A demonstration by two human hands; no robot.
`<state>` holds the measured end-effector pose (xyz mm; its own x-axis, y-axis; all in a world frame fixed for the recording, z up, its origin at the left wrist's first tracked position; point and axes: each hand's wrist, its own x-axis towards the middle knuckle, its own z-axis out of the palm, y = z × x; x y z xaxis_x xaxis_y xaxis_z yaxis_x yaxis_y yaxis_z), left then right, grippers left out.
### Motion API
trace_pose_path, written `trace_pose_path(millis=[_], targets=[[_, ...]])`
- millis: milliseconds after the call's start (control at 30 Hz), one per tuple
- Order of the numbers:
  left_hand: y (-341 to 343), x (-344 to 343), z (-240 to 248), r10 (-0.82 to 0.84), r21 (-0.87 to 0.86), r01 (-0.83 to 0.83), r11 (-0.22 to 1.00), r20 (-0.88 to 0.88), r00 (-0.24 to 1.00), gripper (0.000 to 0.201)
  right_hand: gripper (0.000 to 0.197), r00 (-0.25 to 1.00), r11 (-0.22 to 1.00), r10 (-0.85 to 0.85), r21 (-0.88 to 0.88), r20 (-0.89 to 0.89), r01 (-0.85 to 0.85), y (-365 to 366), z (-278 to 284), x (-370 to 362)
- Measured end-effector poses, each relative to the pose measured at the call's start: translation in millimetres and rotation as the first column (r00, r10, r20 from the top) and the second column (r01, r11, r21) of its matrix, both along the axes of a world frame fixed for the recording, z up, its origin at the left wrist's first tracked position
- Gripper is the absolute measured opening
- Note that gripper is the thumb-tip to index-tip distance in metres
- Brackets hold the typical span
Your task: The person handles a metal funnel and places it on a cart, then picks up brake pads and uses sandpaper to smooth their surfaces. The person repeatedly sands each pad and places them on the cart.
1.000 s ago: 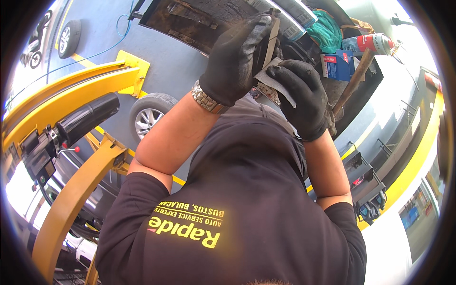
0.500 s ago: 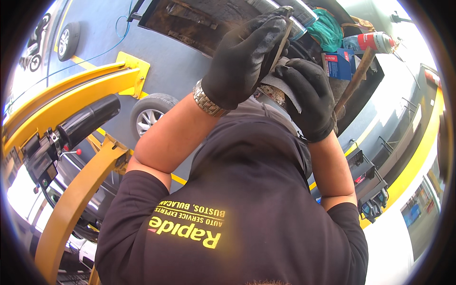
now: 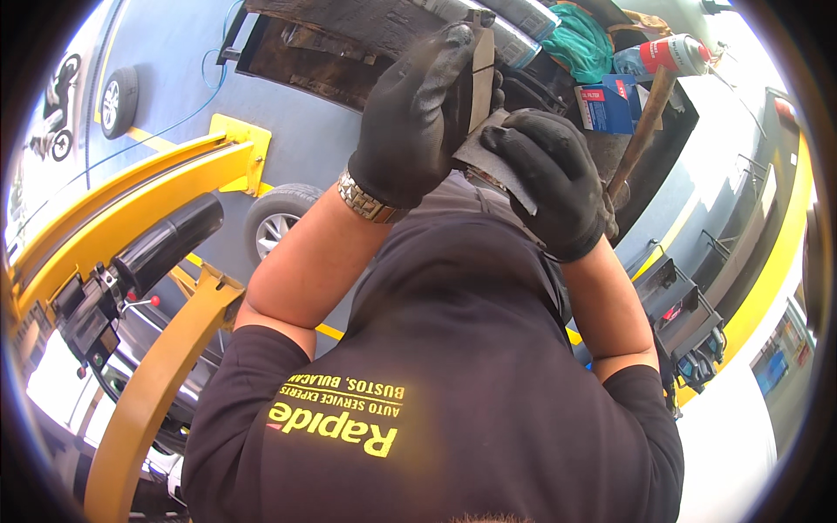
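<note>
Both of my hands wear black gloves and are raised in front of my body. My left hand (image 3: pixel 410 122) grips a brake pad (image 3: pixel 482 78), held upright with its tan, grooved face turned to the right. In my right hand (image 3: pixel 554 174) is a bent grey sheet of sandpaper (image 3: pixel 499 164), pinched under curled fingers. The sandpaper's upper edge lies at the lower end of the pad; whether they touch I cannot tell. The fingertips behind the pad are hidden.
Beyond my hands stands a dark tray (image 3: pixel 305 65) with spray cans (image 3: pixel 510 39), a teal cloth (image 3: pixel 575 44), a blue box (image 3: pixel 608 103), a red-and-white can (image 3: pixel 671 54) and a wooden handle (image 3: pixel 643 131). A yellow lift arm (image 3: pixel 131 196) and wheels (image 3: pixel 279 218) are at left.
My left hand has shifted left and slightly down, turning the brake pad so more of its tan face shows. The right hand with the sandpaper has moved a little left.
</note>
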<state>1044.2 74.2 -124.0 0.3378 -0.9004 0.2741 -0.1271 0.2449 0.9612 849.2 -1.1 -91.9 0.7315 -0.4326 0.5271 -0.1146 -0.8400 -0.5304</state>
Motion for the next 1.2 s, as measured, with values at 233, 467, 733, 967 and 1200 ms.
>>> trace_pose_path(millis=[233,467,733,967,1200], targets=[[-20.7,13.3,-9.0,-0.052,0.121,0.132,0.984,-0.514,0.856,0.033,0.038,0.975,0.988,-0.147,0.024,-0.169,0.153,-28.1,-48.2,-24.7],[-72.9,125.3,-113.2,-0.011,0.229,-0.232,0.945,0.734,0.679,0.045,0.029,0.892,0.905,-0.412,0.03,-0.185,0.425,-28.5,-48.8,-99.8],[-83.7,8.1,-65.1,-0.333,0.282,0.34,0.897,0.937,0.102,0.021,0.026,0.841,0.841,-0.495,0.122,-0.219,0.527,13.6,-45.0,-132.6],[-90.3,-30.2,-54.5,-0.616,0.571,0.523,0.633,0.78,-0.107,0.021,0.03,0.843,0.835,-0.509,0.138,-0.177,0.533,24.6,-34.1,-134.6],[-53.3,-3.1,-41.6,-0.19,0.24,0.67,0.702,-0.844,0.501,0.059,0.035,0.894,0.877,-0.435,0.173,-0.107,0.448,22.0,-26.2,-93.0]])
